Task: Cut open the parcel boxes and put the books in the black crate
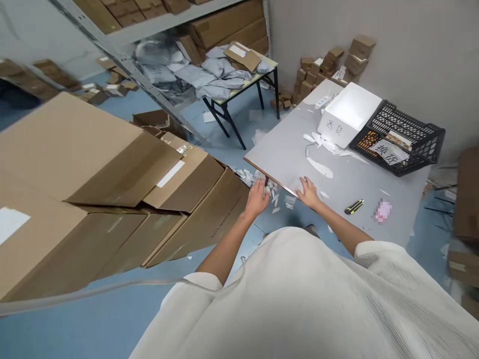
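Note:
My left hand [257, 197] hovers with its fingers apart between the stacked cardboard boxes [220, 214] and the near corner of a grey-topped table [277, 149]. Nothing is in it. At the table's front edge my right hand [309, 192] reaches over the surface, fingers spread and holding nothing; whether the fingertips press on the top I cannot tell. A yellow and black utility knife [354, 206] lies to the right of that hand. Beside the knife is a blurred-out pink item [382, 211]. White paper scraps [320, 167] are scattered farther back on the table.
A white bin [331, 124] and a black plastic crate [404, 164] stand at the table's back. Large cartons [75, 149] crowd the left side. Beyond, a small table [269, 67] bears grey mailing bags [215, 75]. Paper scraps [277, 199] litter the blue floor.

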The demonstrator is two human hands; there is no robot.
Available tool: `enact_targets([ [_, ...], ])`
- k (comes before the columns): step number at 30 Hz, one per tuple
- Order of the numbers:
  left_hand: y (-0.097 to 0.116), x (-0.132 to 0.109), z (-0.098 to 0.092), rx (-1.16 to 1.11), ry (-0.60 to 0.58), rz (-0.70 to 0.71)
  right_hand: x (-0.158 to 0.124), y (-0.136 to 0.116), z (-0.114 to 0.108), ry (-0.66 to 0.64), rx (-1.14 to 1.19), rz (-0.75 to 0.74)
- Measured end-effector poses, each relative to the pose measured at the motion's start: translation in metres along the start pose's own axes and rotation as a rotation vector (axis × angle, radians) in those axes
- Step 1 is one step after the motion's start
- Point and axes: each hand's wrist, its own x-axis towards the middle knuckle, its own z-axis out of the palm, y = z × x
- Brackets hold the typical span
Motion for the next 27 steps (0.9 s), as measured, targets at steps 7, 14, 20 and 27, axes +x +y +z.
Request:
enact_targets([
  [7,-0.041,-0.039,-0.075,0.015,0.100,-0.013,0.020,-0.100,0.049,-0.026,0.093,-0.191],
  [14,-0.058,-0.061,-0.150,0.055,0.331,-0.120,0.082,-0.202,0.058,-0.072,0.151,-0.501],
  [20,-0.062,-0.065,-0.211,0.173,0.562,-0.192,0.147,-0.302,0.048,-0.125,0.242,-0.779],
  [27,-0.080,-0.063,-0.287,0.300,0.867,-0.469,0.211,-0.420,0.028,-0.216,0.293,-1.072],
])
